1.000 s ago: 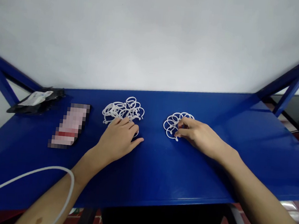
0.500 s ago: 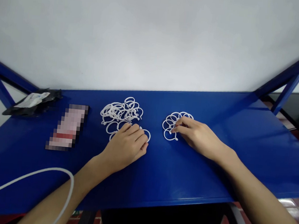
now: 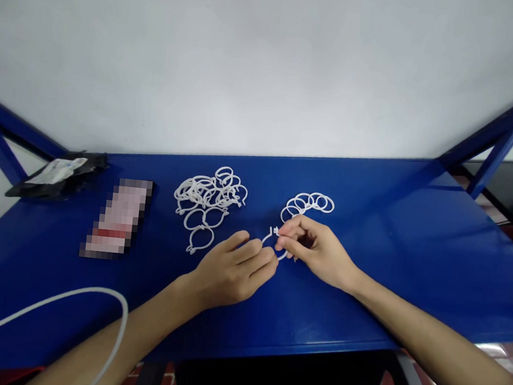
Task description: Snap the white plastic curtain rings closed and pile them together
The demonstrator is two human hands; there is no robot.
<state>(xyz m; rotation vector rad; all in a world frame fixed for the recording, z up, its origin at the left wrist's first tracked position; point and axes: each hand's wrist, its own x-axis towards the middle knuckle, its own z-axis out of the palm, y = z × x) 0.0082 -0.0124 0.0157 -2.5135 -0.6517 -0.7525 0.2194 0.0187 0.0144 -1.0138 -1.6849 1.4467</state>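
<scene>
Between my hands is a white plastic ring (image 3: 267, 236) with its clasp ends parted at the top. My left hand (image 3: 237, 269) is closed on its left side, the fingers hiding much of the ring. My right hand (image 3: 317, 247) pinches the ring near the clasp, thumb against fingertips. Beyond the right hand lies an overlapping row of white rings (image 3: 303, 200). A tangled pile of similar rings (image 3: 202, 191) is on the left, and a few looser rings (image 3: 201, 237) lie just in front of it.
A blurred-out flat object (image 3: 120, 216) and a black plastic package with a white label (image 3: 59, 172) are at the left of the blue table (image 3: 344, 322). A white cable (image 3: 93, 289) loops across my left forearm. Blue frame bars (image 3: 498, 158) flank the table before a pale wall.
My left hand has moved right, away from the pile, with a ring. My right hand has left the row, coming nearer and leftward to grip the same ring.
</scene>
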